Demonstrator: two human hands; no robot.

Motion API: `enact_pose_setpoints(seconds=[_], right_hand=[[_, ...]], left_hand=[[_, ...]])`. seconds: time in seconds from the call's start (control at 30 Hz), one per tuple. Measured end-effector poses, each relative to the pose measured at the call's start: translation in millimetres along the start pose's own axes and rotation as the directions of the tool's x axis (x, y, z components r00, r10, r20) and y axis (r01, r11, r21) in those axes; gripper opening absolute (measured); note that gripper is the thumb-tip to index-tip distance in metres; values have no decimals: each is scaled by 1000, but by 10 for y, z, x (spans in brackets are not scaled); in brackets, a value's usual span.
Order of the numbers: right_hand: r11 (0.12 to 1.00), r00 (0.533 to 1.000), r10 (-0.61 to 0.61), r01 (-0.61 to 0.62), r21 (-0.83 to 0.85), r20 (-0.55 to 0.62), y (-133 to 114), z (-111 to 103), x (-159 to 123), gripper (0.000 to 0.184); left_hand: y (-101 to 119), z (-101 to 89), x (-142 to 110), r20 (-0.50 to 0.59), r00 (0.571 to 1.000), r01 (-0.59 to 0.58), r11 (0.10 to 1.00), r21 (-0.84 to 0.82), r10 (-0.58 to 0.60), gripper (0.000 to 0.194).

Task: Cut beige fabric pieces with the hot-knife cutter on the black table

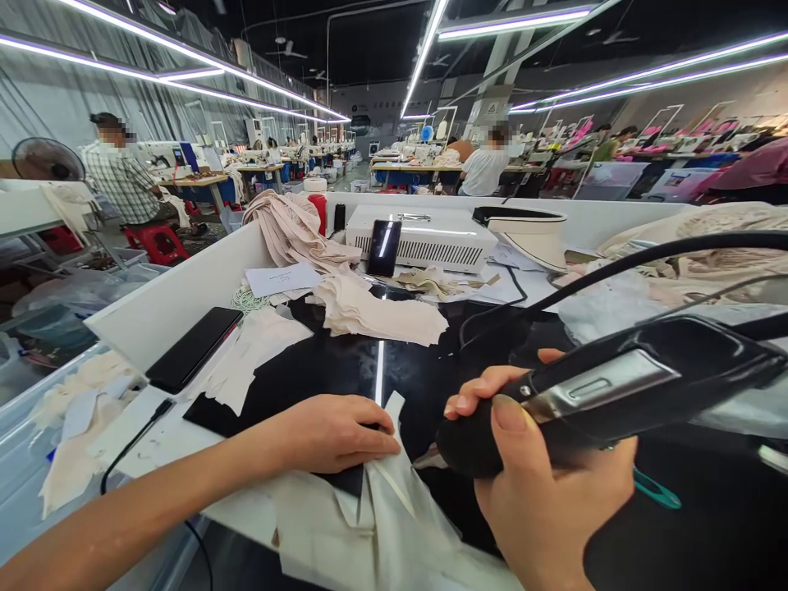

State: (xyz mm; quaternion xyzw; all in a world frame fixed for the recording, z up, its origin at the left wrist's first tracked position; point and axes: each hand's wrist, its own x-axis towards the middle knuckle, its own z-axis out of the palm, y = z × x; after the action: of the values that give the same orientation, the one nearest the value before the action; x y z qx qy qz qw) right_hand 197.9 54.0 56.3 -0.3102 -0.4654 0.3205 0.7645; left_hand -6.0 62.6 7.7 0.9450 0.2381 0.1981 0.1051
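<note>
My right hand (542, 476) is wrapped round the handle of a black and silver hand iron (621, 386), held just above the black work surface (345, 365); a black cable (616, 267) arcs from it to the right. My left hand (336, 431) lies fingers down on a pale cream fabric piece (394, 525) at the table's near edge, pressing it flat. The iron's dark nose sits right beside the fabric's folded strip.
Cream fabric pieces (375, 316) lie across the table with a paper slip (280, 279). A black phone (194, 349) rests at the left edge; another phone (382, 246) leans on a white box (431, 234). People sit at sewing stations (123, 176) behind.
</note>
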Motion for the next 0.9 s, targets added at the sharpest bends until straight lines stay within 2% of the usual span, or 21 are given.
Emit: enact_pose_setpoints(seconds=[0.27,0.53,0.73,0.9], right_hand=[[999,999,-28,29,24,-45,13,135,95,49],[1000,1000,-21,21,11,2,73,144,97,44],[998,998,-48,49,38,-36,112,203,150,47],[999,999,-38,38,-12,-8,173,201,147,45]], left_hand=[[-7,66,-25,8,999,53,999,3,-53,27],[-26,104,-38,-35,999,19,1000,22,-18,25],[-40,113,-39,-63,998,-5,1000,14,6,26],[-43,123,-44,-75,997,-14,1000,9,15,25]])
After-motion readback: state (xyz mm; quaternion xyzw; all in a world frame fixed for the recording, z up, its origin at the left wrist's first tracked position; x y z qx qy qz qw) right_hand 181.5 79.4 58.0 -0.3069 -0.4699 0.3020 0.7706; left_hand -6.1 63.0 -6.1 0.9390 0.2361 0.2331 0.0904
